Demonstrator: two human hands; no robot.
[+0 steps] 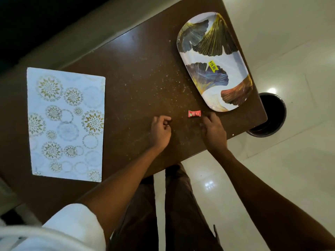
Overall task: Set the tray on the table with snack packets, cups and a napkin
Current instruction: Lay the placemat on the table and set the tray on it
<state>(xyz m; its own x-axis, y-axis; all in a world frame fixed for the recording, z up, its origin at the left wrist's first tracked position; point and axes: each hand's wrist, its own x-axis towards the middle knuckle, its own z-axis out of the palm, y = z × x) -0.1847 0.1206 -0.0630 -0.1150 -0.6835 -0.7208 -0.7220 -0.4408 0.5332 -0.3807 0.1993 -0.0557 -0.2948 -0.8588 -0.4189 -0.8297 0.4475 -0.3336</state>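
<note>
Right hand empty, loosely curled beside red snack packet; pinch packet ends, lift, lay flat on bare tray. Left hand clenched, empty.

Dark brown speckled tabletop; patterned white rectangular placemat by its left edge; leaf-printed oval tray along its right edge; small red snack packet near the front edge.

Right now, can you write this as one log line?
tray: bare, on table | red packet: on table, untouched | left hand: curled, empty | right hand: beside packet
</note>
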